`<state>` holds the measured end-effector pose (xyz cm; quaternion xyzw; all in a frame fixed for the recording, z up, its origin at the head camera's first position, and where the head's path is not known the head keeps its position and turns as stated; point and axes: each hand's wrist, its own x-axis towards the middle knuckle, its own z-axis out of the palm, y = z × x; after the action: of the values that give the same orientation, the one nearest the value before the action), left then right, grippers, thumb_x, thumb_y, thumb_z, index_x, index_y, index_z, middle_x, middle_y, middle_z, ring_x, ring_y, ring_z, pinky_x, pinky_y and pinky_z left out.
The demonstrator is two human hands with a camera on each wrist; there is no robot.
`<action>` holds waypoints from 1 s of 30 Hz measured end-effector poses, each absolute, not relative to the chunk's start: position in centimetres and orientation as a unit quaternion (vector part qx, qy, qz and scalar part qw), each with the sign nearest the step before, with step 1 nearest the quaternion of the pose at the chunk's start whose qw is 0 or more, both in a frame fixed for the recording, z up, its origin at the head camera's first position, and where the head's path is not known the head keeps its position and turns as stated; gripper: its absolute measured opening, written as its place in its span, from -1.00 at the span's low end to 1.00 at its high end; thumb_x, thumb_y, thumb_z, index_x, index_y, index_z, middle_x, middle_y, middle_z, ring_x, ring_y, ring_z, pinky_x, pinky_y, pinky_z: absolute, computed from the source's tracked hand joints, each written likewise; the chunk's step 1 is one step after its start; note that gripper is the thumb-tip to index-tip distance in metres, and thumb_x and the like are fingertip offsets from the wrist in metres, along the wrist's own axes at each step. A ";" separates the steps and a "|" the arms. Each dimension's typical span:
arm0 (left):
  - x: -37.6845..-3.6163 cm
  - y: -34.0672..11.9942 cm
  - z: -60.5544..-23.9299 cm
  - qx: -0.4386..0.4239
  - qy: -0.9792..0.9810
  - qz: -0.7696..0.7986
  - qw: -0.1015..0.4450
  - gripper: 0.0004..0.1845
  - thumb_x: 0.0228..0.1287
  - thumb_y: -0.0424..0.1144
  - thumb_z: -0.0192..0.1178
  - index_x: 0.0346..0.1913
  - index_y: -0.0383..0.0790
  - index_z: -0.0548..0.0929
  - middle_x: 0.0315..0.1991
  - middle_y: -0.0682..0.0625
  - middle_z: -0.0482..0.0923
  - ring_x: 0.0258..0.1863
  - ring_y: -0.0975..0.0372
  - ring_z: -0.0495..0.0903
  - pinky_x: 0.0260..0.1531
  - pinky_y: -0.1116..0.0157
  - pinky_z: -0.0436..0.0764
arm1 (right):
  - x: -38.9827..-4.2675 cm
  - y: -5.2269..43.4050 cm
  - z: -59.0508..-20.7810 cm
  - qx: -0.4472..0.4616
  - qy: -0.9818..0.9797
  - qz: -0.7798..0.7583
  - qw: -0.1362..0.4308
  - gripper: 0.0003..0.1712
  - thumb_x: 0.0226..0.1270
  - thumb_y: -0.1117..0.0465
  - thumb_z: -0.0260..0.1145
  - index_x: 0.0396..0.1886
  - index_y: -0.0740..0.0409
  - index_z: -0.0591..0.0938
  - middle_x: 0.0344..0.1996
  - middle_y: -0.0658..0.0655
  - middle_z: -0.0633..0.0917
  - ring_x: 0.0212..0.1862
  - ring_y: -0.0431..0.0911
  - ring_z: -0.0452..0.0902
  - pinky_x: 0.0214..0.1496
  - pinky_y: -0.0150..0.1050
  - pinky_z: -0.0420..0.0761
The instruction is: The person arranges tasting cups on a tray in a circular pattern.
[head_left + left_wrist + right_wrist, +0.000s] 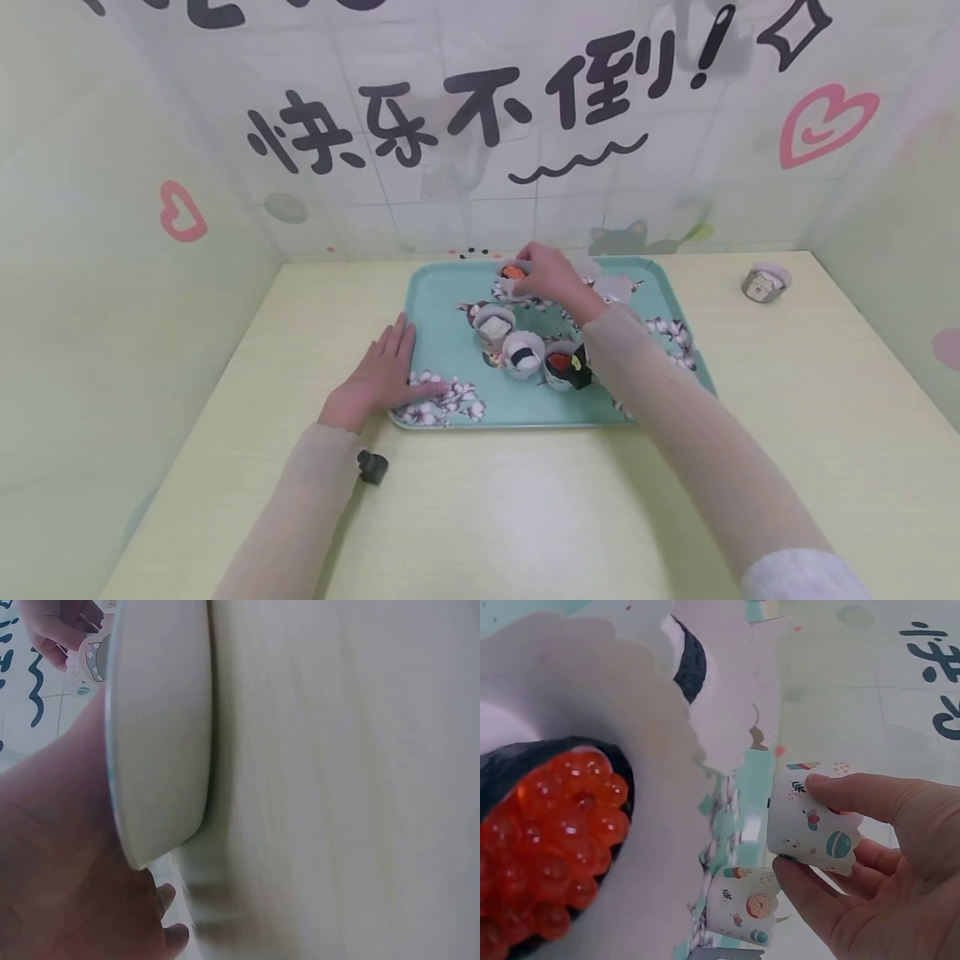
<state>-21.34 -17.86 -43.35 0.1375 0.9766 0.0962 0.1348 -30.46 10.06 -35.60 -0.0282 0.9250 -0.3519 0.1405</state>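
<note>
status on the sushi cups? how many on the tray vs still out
Done: several paper sushi cups already sit on the teal tray, among them a white-topped cup, a nori-banded cup and a roe cup.
In hand: the right hand holds an orange-topped cup at the tray's far edge; the left hand rests flat on the near-left corner.
Left: one cup stands on the table, off the tray.

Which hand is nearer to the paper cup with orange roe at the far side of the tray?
Right. The right hand grips that cup; the left hand rests on the tray near corner.
</note>
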 end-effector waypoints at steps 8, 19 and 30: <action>-21.5 -18.0 -43.9 0.143 0.977 0.099 0.127 0.42 0.02 0.63 0.05 0.59 -0.35 -0.28 0.62 -0.28 -0.47 0.60 -0.23 -0.28 0.57 -0.18 -0.09 | -30.8 9.3 -36.4 -0.017 0.921 -0.349 0.172 -0.35 0.22 0.25 0.46 0.28 0.09 0.41 0.17 0.13 0.54 0.06 0.01 0.49 0.13 -0.09 0.64; -21.4 -17.7 -43.3 0.141 0.977 0.093 0.133 0.33 0.14 0.47 0.17 0.59 -0.36 -0.28 0.62 -0.28 -0.48 0.60 -0.21 -0.29 0.58 -0.16 -0.09 | -30.7 9.3 -37.0 -0.031 0.921 -0.325 0.211 -0.34 0.30 0.22 0.41 0.36 0.10 0.40 0.30 0.16 0.50 0.19 0.04 0.44 0.34 0.01 0.52; -21.2 -17.7 -43.2 0.135 0.978 0.091 0.133 0.32 0.15 0.47 0.16 0.59 -0.36 -0.28 0.62 -0.28 -0.48 0.60 -0.22 -0.29 0.57 -0.16 -0.09 | -30.8 9.6 -36.7 -0.067 0.918 -0.304 0.248 -0.29 0.35 0.29 0.33 0.46 0.07 0.32 0.43 0.20 0.39 0.36 0.08 0.38 0.46 0.06 0.42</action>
<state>-21.22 -17.66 -43.19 0.1350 0.9777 0.0906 0.1332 -30.82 9.59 -36.71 -0.0667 0.9176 -0.3036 0.2477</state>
